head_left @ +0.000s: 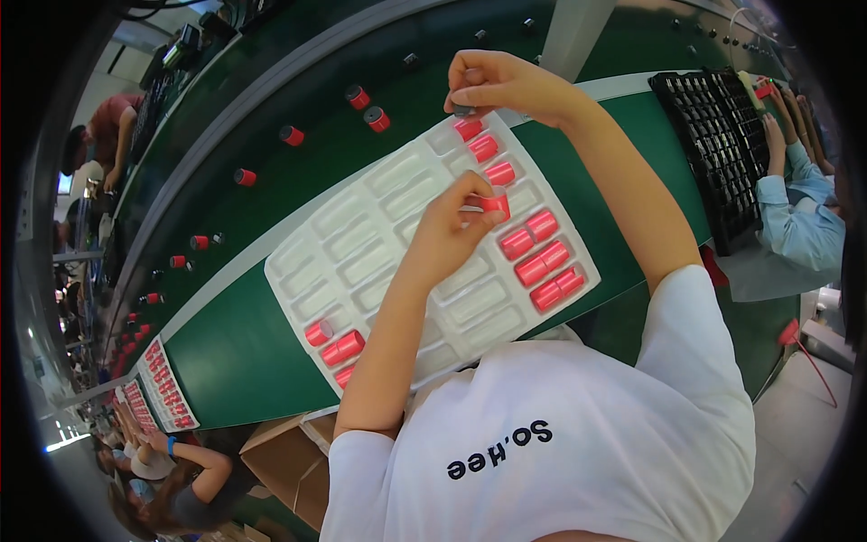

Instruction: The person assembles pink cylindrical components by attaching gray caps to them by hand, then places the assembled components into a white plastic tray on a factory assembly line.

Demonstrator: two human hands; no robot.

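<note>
The left hand [447, 228] grips a red cylinder [496, 209] above the right part of a white molded tray [363, 221]. Well apart from it, the right hand [508, 88] pinches a small dark-ended piece [463, 111], perhaps another cylinder but mostly hidden by fingers, at the tray's far right corner. The tray's far edge runs beside a dark green conveyor belt [330, 167] carrying loose red-and-black cylinders [377, 118]. Green worktop [239, 348] stretches left toward a filled tray [168, 386] and right toward a black rack [709, 149]; co-workers sit at both ends.
</note>
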